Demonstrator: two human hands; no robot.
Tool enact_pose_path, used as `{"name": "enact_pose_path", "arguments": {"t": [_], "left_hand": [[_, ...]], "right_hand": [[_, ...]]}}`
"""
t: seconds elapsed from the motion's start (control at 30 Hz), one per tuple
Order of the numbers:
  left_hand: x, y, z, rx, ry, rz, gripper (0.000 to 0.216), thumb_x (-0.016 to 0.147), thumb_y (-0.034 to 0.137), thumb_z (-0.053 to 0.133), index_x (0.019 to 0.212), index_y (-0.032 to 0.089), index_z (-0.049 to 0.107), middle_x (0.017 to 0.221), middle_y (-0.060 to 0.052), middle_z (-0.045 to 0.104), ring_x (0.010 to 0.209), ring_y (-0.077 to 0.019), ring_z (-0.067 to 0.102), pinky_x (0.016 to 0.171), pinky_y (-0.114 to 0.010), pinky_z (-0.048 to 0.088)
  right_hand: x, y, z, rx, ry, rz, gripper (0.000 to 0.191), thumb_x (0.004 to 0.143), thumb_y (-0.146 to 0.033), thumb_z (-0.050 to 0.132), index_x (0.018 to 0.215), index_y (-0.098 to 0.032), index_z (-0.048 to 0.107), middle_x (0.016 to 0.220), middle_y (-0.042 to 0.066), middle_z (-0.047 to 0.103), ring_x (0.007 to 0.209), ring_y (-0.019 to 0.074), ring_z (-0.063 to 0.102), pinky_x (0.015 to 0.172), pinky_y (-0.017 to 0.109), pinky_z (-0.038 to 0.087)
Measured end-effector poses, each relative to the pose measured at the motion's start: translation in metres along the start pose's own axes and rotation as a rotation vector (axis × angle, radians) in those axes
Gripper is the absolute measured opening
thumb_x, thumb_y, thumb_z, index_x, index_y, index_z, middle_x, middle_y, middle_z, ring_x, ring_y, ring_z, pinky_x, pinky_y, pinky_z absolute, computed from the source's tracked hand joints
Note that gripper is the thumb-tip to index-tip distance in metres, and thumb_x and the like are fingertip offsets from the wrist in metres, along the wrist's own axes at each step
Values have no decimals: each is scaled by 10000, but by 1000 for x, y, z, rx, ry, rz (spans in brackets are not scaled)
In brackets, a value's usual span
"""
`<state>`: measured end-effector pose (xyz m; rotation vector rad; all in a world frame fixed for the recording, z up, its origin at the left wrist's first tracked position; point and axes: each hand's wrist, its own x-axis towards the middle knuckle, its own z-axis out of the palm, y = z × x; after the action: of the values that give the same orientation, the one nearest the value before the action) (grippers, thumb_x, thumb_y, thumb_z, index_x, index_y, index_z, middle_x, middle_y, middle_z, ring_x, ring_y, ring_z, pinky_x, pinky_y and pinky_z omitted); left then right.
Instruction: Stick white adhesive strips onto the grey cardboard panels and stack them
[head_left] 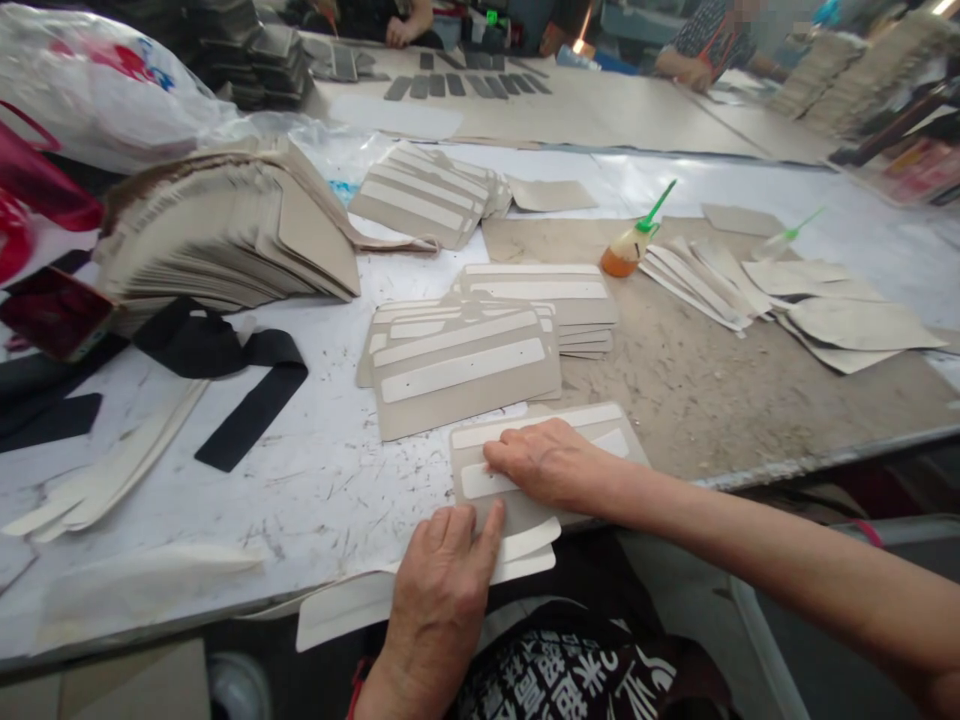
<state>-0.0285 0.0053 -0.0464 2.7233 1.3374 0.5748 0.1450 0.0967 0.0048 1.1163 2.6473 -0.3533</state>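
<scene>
Close to the table's front edge lies a beige panel (540,512) with two pale strips along it. My right hand (551,462) rests on this panel with its fingers curled, pressing near the lower strip (480,482). Whether anything is inside those fingers is hidden. Over the table edge, my left hand (444,575) is closed on loose white strips (345,612), whose ends stick out on both sides of it. Its fingertips touch the panel's near edge. Just beyond lies a pile of similar panels with strips (465,385), overlapping one another.
A fanned stack of beige panels (232,235) stands at left, near black bands (255,400). A glue bottle (628,248) with orange contents leans on brown board at right, beside loose pale pieces (847,325). Co-workers' hands (405,30) show across the table.
</scene>
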Motion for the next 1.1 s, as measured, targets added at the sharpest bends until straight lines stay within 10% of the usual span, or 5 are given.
{"name": "enact_pose_path", "arguments": {"t": [1.1], "left_hand": [[-3, 1, 9, -49, 67, -25, 430, 820, -5, 336, 1190, 121, 513, 847, -76, 471, 756, -187, 422, 639, -353, 442]], "right_hand": [[5, 1, 11, 29, 28, 32, 132, 884, -174, 435, 922, -152, 560, 793, 77, 656, 685, 184, 600, 523, 250, 305]]}}
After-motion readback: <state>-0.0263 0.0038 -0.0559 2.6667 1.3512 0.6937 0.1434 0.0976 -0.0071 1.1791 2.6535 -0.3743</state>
